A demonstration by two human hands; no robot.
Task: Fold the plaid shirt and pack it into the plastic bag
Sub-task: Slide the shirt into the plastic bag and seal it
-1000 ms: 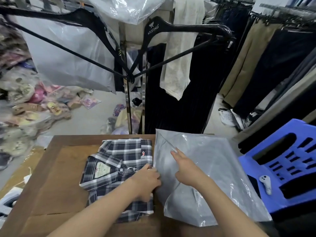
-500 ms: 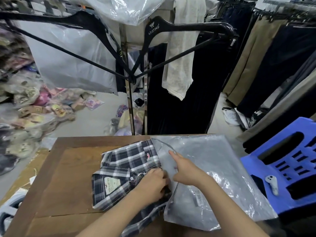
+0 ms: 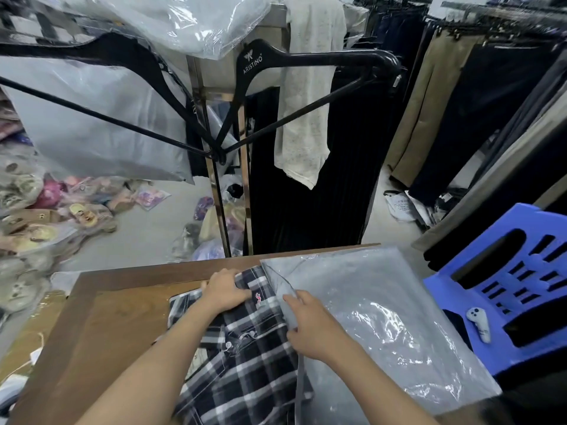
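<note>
Nearest the camera, both forearms reach forward over the desk [image 3: 116,326]. The plaid shirt [image 3: 245,369] lies folded on the desk beneath them, collar and buttons up, a small red logo showing near its far end. Its right side touches the open edge of the plastic bag [image 3: 386,302], and a strip of bag film runs along that side. Whether any cloth is already inside cannot be told.

The folding looks finished, so the packing is the step in hand and it seems barely begun. Almost the whole shirt is still outside the bag. What is left is to slide it through the mouth, seat it flat, and close the bag.

The right hand [image 3: 310,328] sits at the bag's mouth, wrist low. Its grip pinches the upper layer of film between thumb and fingers, with the forefinger laid along the edge, holding the mouth lifted. Further out, the left hand [image 3: 225,291] reaches to the shirt's far end. Its grip is curled over that edge, knuckles up, placed to steer the bundle toward the opening.

The bag spreads flat to the right, past the desk's edge. Beside it stands a blue chair [image 3: 506,289]. Beyond the desk hang black hangers [image 3: 310,58] and rows of trousers [image 3: 429,105].
</note>
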